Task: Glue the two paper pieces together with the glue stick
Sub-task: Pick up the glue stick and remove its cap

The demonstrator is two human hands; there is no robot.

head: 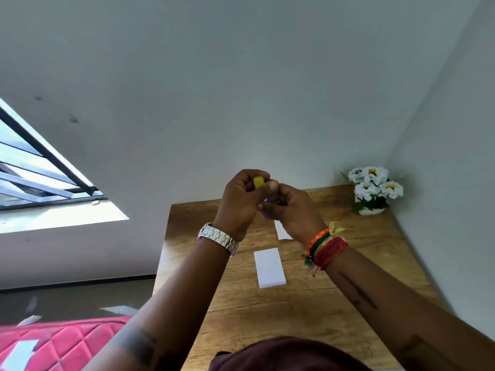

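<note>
Both hands are raised together above the far half of the wooden table (308, 303). My left hand (241, 199), with a metal watch at the wrist, is closed around the yellow end of the glue stick (258, 182). My right hand (290, 210), with red and green threads at the wrist, grips the stick's lower part, where a bit of blue shows between the fingers. One white paper piece (269, 267) lies flat on the table below the hands. The second paper piece (281, 231) lies farther back, partly hidden by my right wrist.
A white pot of white flowers (375, 188) stands in the table's far right corner against the walls. A red quilted mattress (61, 341) lies on the floor at the left. A barred window (40, 178) is on the left wall.
</note>
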